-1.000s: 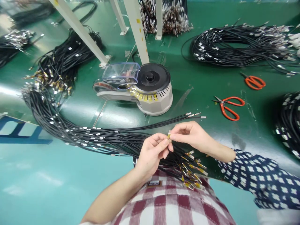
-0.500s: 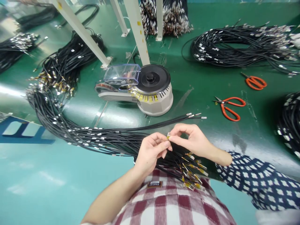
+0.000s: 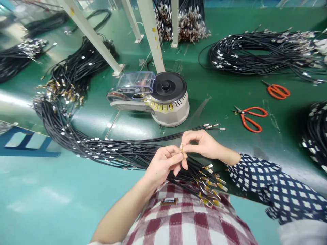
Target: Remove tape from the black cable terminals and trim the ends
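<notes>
My left hand (image 3: 166, 162) pinches a cable end (image 3: 181, 148) between thumb and fingers, and a bit of yellow tape shows on it. From the other side my right hand (image 3: 200, 144) has thumb and forefinger closed on the same small tip; the fingers cover most of it. Below both hands lies a bundle of black cables (image 3: 133, 153), running off to the left along the table's front edge. Its near ends (image 3: 211, 185) carry metal tips, many wrapped in yellow tape, and hang close to the checked apron (image 3: 189, 217).
A round tape dispenser (image 3: 170, 114) with yellow tape pieces stands ahead. Right of it lie two orange-handled scissors (image 3: 251, 117) (image 3: 278, 92). Coiled black cables (image 3: 230, 66) sit at the back right, more bundles (image 3: 79, 66) at the left. White frame legs (image 3: 152, 35) rise behind the dispenser.
My right hand has shifted slightly left and up, its fingers now closer round the cable end. My left hand stays nearly in place. The view has moved slightly.
</notes>
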{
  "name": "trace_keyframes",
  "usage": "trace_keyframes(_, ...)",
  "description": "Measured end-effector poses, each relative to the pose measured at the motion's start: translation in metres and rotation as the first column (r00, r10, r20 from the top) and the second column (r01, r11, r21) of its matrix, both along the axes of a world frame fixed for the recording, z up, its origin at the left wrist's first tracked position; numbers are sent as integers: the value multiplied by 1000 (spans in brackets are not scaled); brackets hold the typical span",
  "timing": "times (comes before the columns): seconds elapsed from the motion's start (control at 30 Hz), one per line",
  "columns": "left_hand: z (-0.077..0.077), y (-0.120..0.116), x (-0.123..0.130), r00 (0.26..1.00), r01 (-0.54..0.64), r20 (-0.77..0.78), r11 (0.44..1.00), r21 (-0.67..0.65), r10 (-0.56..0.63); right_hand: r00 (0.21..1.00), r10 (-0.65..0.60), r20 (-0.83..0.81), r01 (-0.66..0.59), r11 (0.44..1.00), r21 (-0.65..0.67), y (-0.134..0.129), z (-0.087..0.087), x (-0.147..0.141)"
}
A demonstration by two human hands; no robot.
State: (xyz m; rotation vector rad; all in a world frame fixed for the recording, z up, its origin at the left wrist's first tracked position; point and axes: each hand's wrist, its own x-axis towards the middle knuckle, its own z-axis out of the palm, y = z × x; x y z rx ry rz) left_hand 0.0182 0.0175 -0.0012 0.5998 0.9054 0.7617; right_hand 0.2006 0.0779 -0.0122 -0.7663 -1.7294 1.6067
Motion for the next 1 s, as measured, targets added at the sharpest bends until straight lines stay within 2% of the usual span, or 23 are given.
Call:
trace_keyframes(0.13,-3,5,-5,996,58,66,998,-25,-57,999,-2,36,-2,996,93,-1,6,0)
trace_keyframes(0.27,-5,5,0,993,87,86,996,-14,-86,967,-151,207,104,970,220,0,8,10)
trace_keyframes(0.33,-4,2,6,992,109,67,994,7,-109,925,-258,278,182,945,272,3,7,23)
trace_keyframes(0.43,-5,-5,16,989,148,7,987,57,-149,825,-443,351,320,878,356,12,6,48)
trace_keyframes(0.53,-5,-15,23,982,177,-112,956,232,-155,708,-549,444,370,824,429,20,3,72)
trace_keyframes(0.6,-4,-19,25,951,245,-276,883,401,-138,652,-551,522,325,824,464,22,1,83)
trace_keyframes(0.7,-2,-20,31,866,416,-488,702,577,-112,586,-533,610,230,832,505,21,-5,89)
trace_keyframes(0.8,-2,-20,40,795,560,-596,507,655,-108,560,-541,628,153,812,563,21,-10,88)
trace_keyframes(0.87,-4,-20,45,760,622,-640,416,663,-116,598,-529,602,149,812,565,23,-12,88)
trace_keyframes(0.93,-6,-20,45,757,632,-637,410,658,-144,651,-500,572,158,826,542,26,-11,90)
trace_keyframes(1.0,-6,-18,39,787,588,-601,468,660,-141,707,-475,524,182,839,513,28,-7,92)
